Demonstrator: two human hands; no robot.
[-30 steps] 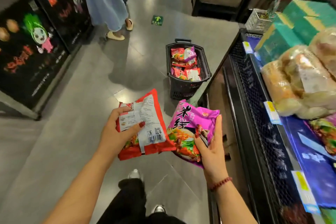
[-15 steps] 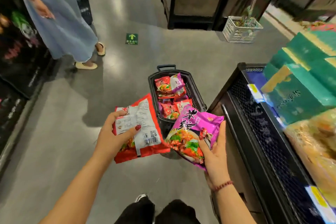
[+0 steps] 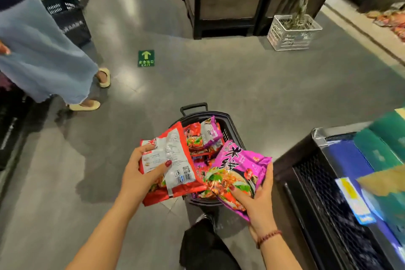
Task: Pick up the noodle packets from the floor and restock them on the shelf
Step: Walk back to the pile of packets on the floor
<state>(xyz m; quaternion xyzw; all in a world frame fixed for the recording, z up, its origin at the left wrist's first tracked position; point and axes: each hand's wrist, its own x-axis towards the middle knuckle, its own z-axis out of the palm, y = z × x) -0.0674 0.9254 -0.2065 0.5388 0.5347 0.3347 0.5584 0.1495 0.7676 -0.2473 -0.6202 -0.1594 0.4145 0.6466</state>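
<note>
While we stood in the aisle, our left hand (image 3: 140, 178) gripped a red noodle packet (image 3: 173, 160), thumb curled across its white printed back and fingers underneath. Our right hand (image 3: 260, 201) gripped a purple noodle packet (image 3: 236, 171) from below, fingers curled up over its lower edge, a bead bracelet (image 3: 268, 237) on the wrist. The two packets met at their inner edges, and we held both in the air above a black basket (image 3: 230, 123) that stood on the grey floor (image 3: 241, 76) just ahead of our feet. More red and purple packets (image 3: 201, 138) lay heaped inside that basket, its handle at the far end. To our right, just beside the basket, stood the shelf (image 3: 317, 193) with its black mesh front, blue lining and price tags (image 3: 350, 199); teal boxes (image 3: 377, 149) sat on it. Farther out, a green exit sticker (image 3: 146, 58) lay flat on the floor, and a white crate (image 3: 293, 33) stood beside a dark display unit (image 3: 228, 0). At the left, a person in a long blue skirt (image 3: 39, 57) stood near another black basket (image 3: 68, 17).
</note>
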